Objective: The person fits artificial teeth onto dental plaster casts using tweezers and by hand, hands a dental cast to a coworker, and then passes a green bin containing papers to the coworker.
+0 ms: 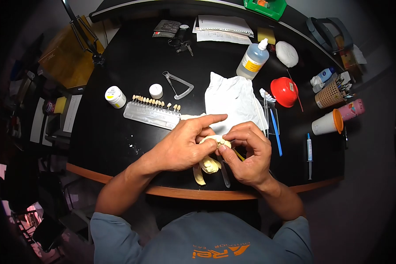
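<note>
A pale yellow dental cast (220, 141) with teeth along it is held between my two hands above the front of the table. My left hand (187, 143) grips its left side, thumb pressed on it and index finger stretched out past it. On the other side, my right hand (252, 154) pinches the cast between thumb and fingers, hiding part of it. Just below lies another yellowish cast piece (210, 165), close to a curved pale yellow strip (199, 177). The rounded end of a spatula (225, 177) shows beside them, its upper part covered.
A tooth shade guide (150, 115), white jar (115, 97) and caliper (179, 86) are on the left. Behind my hands lies white cloth or paper (233, 101), with a liquid bottle (253, 60) beyond. Rightward are a red bowl (282, 92), blue tool (276, 133), syringe (309, 154) and cup (325, 125).
</note>
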Available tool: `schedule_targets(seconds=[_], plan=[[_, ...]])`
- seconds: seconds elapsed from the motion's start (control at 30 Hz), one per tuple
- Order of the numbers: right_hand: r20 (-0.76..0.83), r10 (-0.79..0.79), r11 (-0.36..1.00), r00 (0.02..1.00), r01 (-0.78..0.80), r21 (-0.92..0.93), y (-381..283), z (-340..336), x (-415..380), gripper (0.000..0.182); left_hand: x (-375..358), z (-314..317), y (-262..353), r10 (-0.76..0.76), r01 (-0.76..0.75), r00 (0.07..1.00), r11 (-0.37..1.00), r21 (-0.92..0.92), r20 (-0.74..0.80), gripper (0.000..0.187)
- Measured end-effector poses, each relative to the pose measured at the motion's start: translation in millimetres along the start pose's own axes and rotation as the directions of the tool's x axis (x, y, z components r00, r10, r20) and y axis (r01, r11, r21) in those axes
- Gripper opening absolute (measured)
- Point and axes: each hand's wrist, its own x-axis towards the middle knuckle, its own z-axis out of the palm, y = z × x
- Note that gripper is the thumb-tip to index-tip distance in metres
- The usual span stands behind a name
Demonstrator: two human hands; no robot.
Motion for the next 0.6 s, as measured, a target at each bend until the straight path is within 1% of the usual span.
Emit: schedule_targets(seconds=[0.07,0.17,0.27,0.37,0.47,0.5,0.57,0.6], plan=[[-0.011,-0.015,1.0,1.0,0.015,0.005,0.7,1.1,-0.5,0.023,-0.8,2.0,0.2,0.03,-0.029,0.999,0.999,0.04,-0.026,0.065],[0.018,-0.055,0.997,0.998,0.055,-0.047,-1.3,-1.8,1.6,0.021,-1.2,2.3,-1.9,0.05,-0.046,0.998,0.994,0.102,-0.043,0.066],[0.018,-0.062,0.996,0.998,0.063,-0.057,-2.6,-2.7,2.4,0.021,-0.3,4.7,-4.7,0.099,-0.081,0.991,0.98,0.181,-0.092,0.064],[-0.018,-0.058,0.998,0.998,0.058,-0.021,-1.5,-2.5,1.4,0.02,-2.7,-2.9,3.8,0.086,-0.044,0.992,0.925,0.376,-0.096,0.051],[-0.009,-0.046,0.999,0.999,0.046,0.006,-1.3,-4.2,1.1,0.019,-12.5,-24.1,16.5,-0.038,0.075,0.997,0.79,0.608,-0.072,0.034],[-0.005,-0.019,0.999,1.0,0.019,0.045,-1.2,-3.8,0.3,0.019,-15.2,-30.1,13.9,-0.023,0.043,0.999,0.788,0.615,-0.041,0.026],[0.009,0.032,0.992,0.999,-0.033,0.123,-0.7,-1.2,-1.3,0.018,-17.3,-40.7,24.8,-0.274,0.178,0.961,0.723,0.668,0.04,0.024],[0.021,0.065,0.98,0.998,-0.068,0.187,0.0,-0.6,-2.1,0.017,-17.6,-41.0,26.4,-0.307,0.192,0.95,0.718,0.669,0.056,0.023]])
